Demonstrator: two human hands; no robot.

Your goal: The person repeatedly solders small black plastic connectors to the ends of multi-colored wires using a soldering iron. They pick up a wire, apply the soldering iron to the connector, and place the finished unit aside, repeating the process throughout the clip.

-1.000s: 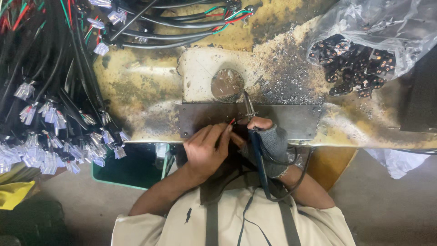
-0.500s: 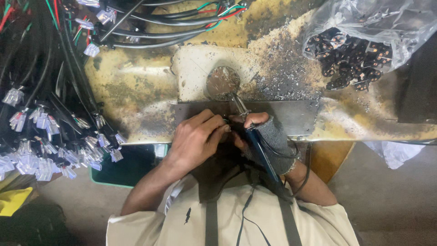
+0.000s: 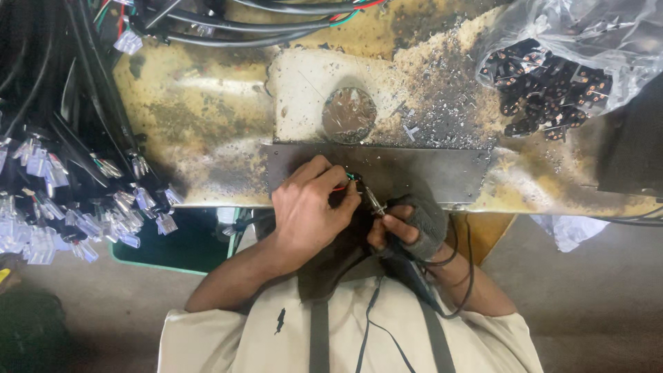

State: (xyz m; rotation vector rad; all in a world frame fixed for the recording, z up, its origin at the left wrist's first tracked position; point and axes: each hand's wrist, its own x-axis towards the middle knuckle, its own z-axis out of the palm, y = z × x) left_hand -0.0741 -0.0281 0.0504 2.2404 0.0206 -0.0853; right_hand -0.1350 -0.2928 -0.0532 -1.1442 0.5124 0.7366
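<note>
A: Where are my hands rn?

B: Both at the near edge of the counter, over a grey metal plate. Your left hand has its fingers clenched round a small part w/ red & green wires. Your right hand, in a grey fingerless glove, grips a soldering iron; its tip is touching or just beside the wires, can't tell which.

A: What else is around?

B: A round worn patch beyond the plate, w/ metal specks scattered beside it. Far right, a clear plastic bag of small black parts. Left side, black cables w/ clear connectors hang off the edge. The iron's cord loops by your right wrist.
</note>
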